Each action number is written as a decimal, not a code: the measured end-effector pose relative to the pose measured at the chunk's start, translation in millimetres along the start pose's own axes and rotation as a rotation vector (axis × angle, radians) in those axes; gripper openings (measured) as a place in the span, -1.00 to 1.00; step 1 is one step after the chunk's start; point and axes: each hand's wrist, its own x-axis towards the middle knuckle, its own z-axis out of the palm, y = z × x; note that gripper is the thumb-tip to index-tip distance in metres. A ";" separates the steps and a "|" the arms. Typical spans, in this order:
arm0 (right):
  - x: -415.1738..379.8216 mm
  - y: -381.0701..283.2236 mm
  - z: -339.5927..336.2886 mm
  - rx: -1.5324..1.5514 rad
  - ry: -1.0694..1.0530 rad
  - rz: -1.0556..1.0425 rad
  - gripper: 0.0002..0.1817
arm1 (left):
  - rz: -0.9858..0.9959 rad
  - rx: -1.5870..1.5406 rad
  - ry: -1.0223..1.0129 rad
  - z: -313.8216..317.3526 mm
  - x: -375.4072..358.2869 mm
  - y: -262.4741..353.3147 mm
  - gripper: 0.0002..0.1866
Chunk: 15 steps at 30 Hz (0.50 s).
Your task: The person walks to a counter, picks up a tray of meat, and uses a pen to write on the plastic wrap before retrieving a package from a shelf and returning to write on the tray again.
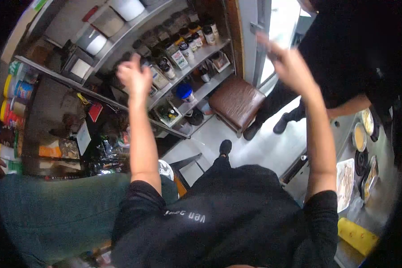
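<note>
Both of my arms reach forward from black short sleeves. My left hand is raised in front of the shelf of jars, blurred, its fingers loosely bent and apart with nothing seen in them. Nearest behind it are the dark-lidded spice jars and a clear container. My right hand, also blurred by motion, is lifted near the door frame with its fingers stretched forward; I see nothing held in it. Neither hand appears to touch anything.
A brown padded stool stands by the metal shelving. At right, a person in dark clothes stands close by, beside a counter with food trays and a yellow container. Someone in a green garment is at left.
</note>
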 end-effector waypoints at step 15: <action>-274.4 63.3 90.1 -0.133 -0.491 0.849 -0.66 | -0.062 0.009 -0.618 225.8 131.4 55.1 -0.64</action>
